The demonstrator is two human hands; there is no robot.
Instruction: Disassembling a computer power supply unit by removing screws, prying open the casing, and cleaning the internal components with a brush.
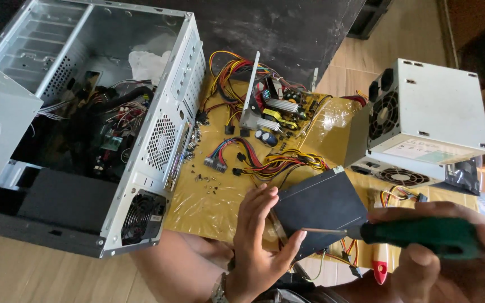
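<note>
My left hand (260,235) grips the left edge of a dark grey metal box (321,205), tilted up from the yellow covered table (209,207). My right hand (450,258) is closed around the green handle of a screwdriver (422,234). Its thin shaft points left, and the tip sits against the box's near edge close to my left thumb. Coloured wires hang below the box.
An open silver computer case (158,140) lies at the left with a fan (141,216) at its near corner. An exposed circuit board (279,109) with wire bundles (265,160) lies centre. A grey power supply (428,120) is stacked on another at right. Small screws (206,180) are scattered.
</note>
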